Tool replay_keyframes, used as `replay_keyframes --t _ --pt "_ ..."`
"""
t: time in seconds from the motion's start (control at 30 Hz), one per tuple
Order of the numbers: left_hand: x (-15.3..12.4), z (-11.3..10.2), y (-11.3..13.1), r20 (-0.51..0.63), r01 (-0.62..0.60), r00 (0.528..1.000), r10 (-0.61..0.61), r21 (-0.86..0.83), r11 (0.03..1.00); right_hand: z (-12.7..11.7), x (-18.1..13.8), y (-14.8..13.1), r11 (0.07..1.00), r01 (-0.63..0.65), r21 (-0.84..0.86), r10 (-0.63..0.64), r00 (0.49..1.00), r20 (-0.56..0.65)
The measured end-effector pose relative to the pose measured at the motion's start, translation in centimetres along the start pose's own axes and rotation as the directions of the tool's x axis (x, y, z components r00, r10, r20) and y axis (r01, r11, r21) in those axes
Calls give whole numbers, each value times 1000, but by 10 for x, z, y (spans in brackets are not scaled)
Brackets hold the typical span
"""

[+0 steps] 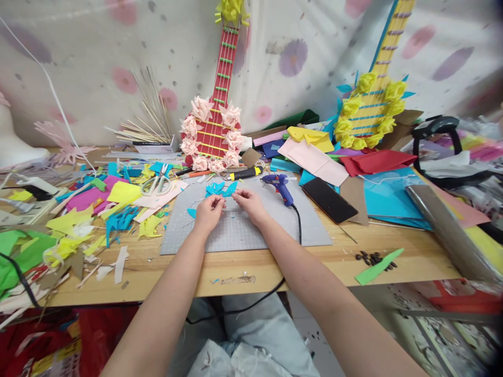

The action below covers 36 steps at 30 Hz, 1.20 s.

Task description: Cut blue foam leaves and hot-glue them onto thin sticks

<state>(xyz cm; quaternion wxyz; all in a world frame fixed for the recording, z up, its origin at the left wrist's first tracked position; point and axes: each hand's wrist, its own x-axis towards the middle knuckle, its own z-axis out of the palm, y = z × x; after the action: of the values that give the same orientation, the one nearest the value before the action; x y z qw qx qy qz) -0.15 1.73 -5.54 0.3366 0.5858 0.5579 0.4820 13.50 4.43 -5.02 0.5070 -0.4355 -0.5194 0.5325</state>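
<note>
Both hands meet over the grey cutting mat (251, 230) in the middle of the table. My left hand (209, 213) is closed in a pinch, and what sits between its fingertips is too small to make out. A short way to its right, my right hand (250, 205) also has thumb and fingers pressed together on something I cannot make out. Just beyond the fingertips lie blue paper leaves (215, 189), partly hidden by my left hand. Another blue leaf (191, 212) with a thin stem rests left of that hand. The blue glue gun (280, 188) lies right of my right hand.
Scissors (156, 183) lie among paper scraps on the left. A red paper guitar (214, 125) and a yellow one (369, 110) stand at the back. A black phone (329, 200), dark beads (375, 259) and a green strip (379, 267) are on the right. The glue-gun cord (300, 225) crosses the mat.
</note>
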Motion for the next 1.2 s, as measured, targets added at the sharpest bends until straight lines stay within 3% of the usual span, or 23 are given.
replay_keyframes --t 0.47,0.6,0.77,1.2 --pt "-1 0 1 20 -24 1000 24 27 999 1 -2 -3 999 -22 47 20 999 39" --pt "-2 -1 1 48 -66 997 62 81 995 4 -2 -3 1000 -1 5 0 998 67" --pt "-2 -1 0 63 -133 990 124 180 975 7 -2 -3 999 -5 -42 6 1000 17" --pt "-1 0 -3 63 -84 995 75 160 984 2 -1 -3 999 -34 -24 36 997 64"
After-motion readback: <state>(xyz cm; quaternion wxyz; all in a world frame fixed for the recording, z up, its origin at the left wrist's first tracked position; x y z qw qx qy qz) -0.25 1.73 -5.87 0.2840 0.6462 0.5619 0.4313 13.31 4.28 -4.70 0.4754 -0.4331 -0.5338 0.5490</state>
